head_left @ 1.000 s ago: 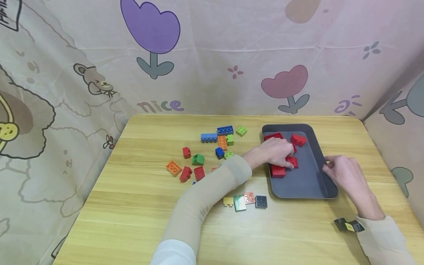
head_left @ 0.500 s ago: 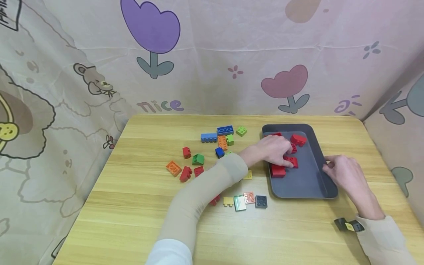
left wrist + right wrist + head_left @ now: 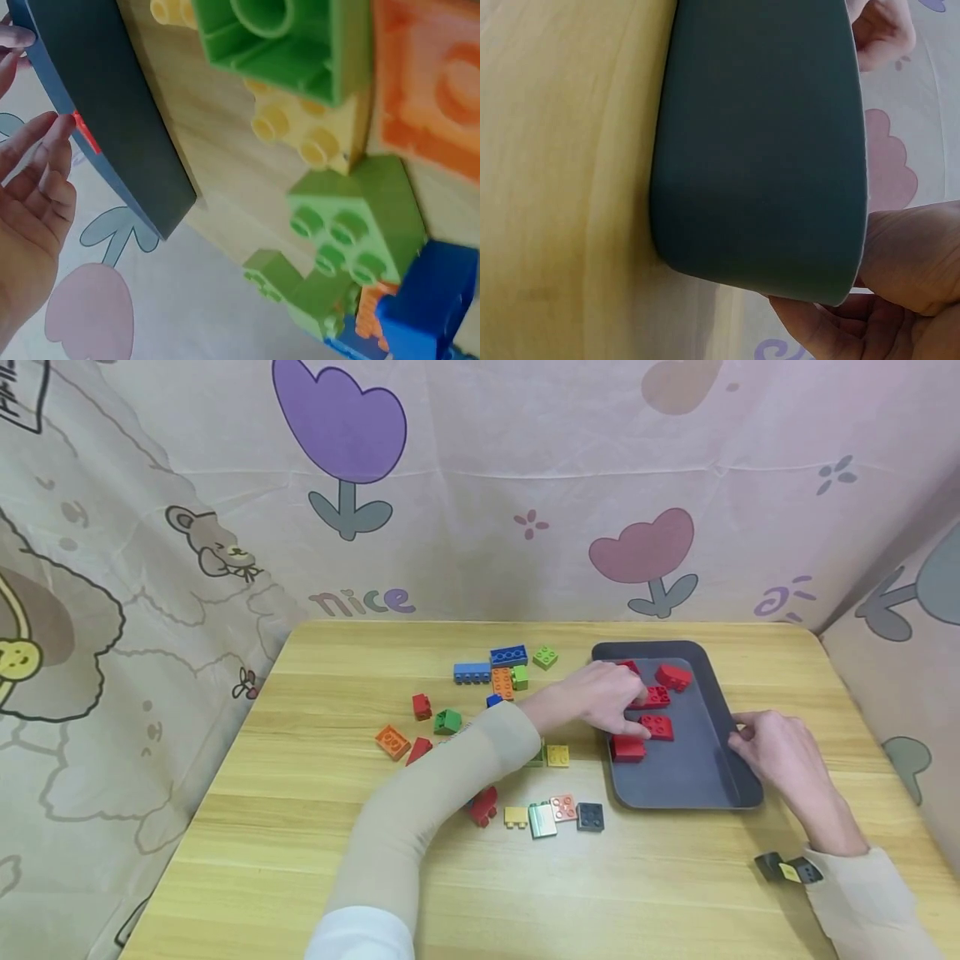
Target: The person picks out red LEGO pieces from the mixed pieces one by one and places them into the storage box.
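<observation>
Backdrop (image 3: 465,543) reads "nice" beyond hands (image 3: 603,696) (image 3: 780,747), tray (image 3: 686,777) and red bricks (image 3: 657,727).

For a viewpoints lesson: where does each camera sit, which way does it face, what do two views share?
On head: faces forward and down at tray and bricks; left hand, right hand, sleeves show.
On left wrist: faces bricks and the tray's outside; left hand, part of right show.
On right wrist: faces tray's outside; right hand, part of left show.
Both wrist views share tray and cloth.
</observation>
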The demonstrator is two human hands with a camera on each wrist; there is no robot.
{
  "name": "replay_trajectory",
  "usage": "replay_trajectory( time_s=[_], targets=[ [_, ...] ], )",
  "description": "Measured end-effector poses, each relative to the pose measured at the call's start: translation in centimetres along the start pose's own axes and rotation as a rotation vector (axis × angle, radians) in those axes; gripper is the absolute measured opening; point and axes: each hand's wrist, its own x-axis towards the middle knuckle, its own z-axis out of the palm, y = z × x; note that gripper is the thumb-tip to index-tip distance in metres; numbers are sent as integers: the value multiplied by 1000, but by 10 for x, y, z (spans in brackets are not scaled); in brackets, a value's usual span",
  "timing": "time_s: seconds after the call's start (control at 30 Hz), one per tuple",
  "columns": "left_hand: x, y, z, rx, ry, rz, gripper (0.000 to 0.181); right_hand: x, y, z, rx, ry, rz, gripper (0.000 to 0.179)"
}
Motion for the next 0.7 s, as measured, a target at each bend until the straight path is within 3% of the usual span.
replay_trajectory(
  time_s=[0.7],
  targets=[
    [-65,-30,-17,-17,12,18,59,0,-1,1,8,14,7,37]
  ],
)
